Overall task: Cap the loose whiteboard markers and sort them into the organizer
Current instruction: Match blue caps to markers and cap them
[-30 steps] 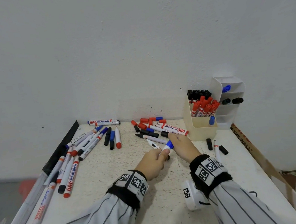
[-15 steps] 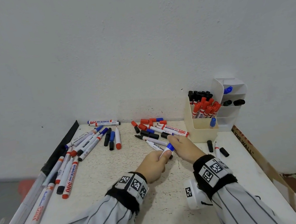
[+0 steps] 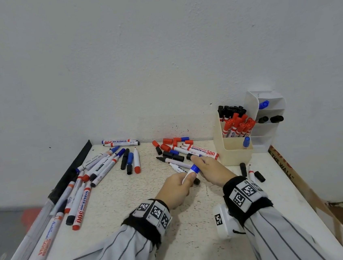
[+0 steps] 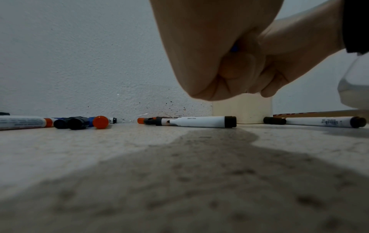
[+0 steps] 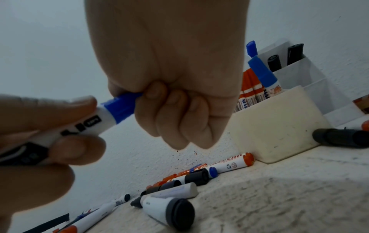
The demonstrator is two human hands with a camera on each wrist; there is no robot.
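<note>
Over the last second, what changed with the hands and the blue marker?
Little. The left hand keeps gripping the white marker barrel and the right hand stays closed on its blue cap; the pair edged slightly right. Organizer and loose markers unmoved.

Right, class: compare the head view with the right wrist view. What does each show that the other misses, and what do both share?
Head view only: both striped sleeves and the marker row at the table's left.

Right wrist view only: black lettering on the held marker.

Both: the right hand gripping the blue cap, the left hand holding that marker, and the cream organizer.
</note>
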